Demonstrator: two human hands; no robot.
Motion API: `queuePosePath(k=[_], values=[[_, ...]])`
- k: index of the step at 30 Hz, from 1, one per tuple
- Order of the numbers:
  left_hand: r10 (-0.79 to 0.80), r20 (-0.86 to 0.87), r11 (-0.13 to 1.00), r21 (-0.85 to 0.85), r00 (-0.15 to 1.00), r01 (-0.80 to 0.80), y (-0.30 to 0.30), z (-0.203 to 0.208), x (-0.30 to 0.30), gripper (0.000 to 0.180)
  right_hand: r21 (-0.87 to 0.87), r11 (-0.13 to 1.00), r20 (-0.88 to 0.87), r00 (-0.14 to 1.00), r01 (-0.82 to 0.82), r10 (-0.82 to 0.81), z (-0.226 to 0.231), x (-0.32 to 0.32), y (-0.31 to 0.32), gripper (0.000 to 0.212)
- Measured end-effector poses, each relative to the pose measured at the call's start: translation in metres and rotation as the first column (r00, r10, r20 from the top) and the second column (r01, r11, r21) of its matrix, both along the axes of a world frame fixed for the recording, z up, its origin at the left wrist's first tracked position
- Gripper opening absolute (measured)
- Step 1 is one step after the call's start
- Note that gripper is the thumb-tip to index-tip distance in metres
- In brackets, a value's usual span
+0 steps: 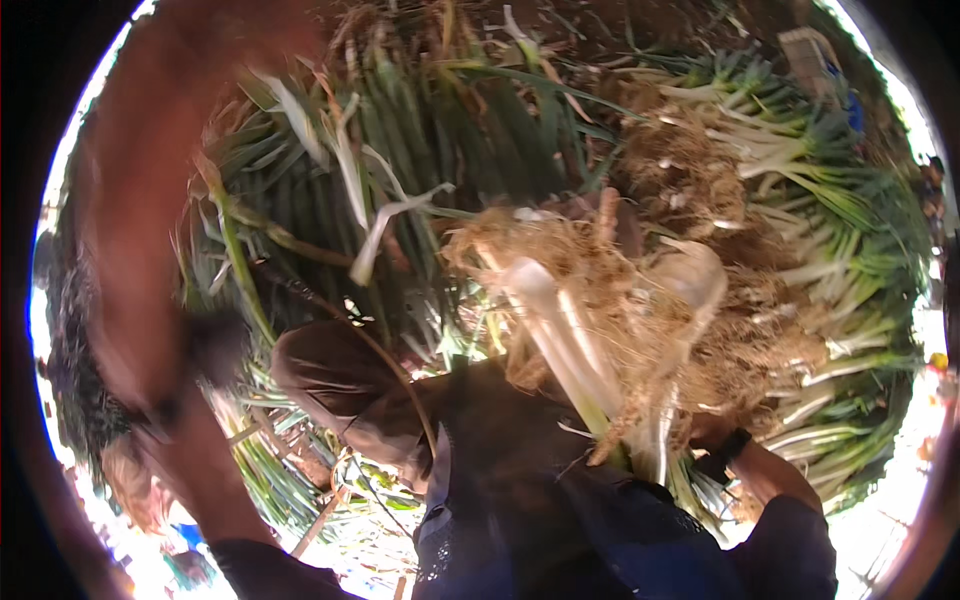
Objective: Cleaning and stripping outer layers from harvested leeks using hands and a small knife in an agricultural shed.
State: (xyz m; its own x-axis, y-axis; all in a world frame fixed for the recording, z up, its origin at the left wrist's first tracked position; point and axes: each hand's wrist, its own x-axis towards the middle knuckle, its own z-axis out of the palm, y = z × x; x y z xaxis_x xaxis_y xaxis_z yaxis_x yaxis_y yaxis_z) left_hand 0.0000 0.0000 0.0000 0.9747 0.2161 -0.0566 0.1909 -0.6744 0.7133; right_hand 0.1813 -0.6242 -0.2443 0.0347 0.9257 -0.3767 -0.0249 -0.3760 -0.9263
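Observation:
Thick white stalks with tangled brown roots make up a bunch of green onions (565, 345) in front of my lap, roots pointing away from me. At the near right side of this bunch is my right hand (710, 432), closed around its lower part; the stalks and roots hide most of the fingers. A dark band circles that wrist. My left arm rises along the left side, and my left hand (135, 230) is a large brown smear near the camera. Its fingers cannot be made out, and nothing recognisable shows in it.
Long green leaves (430, 130) lie heaped ahead and to the left. Rows of green onions (800, 150), roots inward, curve along the right. A thin bent stick (365, 335) crosses near my brown-clad knee (335, 385). A pale box-like object (808, 55) sits at the far right.

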Motion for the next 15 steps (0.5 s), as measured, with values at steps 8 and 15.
queuePosePath(k=[8,15], values=[[-0.139,-0.031,0.746,-0.66,0.99,0.084,-0.217,-0.111,0.037,0.084,-0.534,0.845,-0.496,0.801,0.022,-0.335,0.042,-0.006,0.073,0.065],[-0.205,0.023,0.706,-0.689,0.978,0.164,-0.111,-0.1,0.001,0.04,-0.566,0.822,-0.524,0.799,-0.068,-0.295,0.064,-0.016,0.107,0.077]])
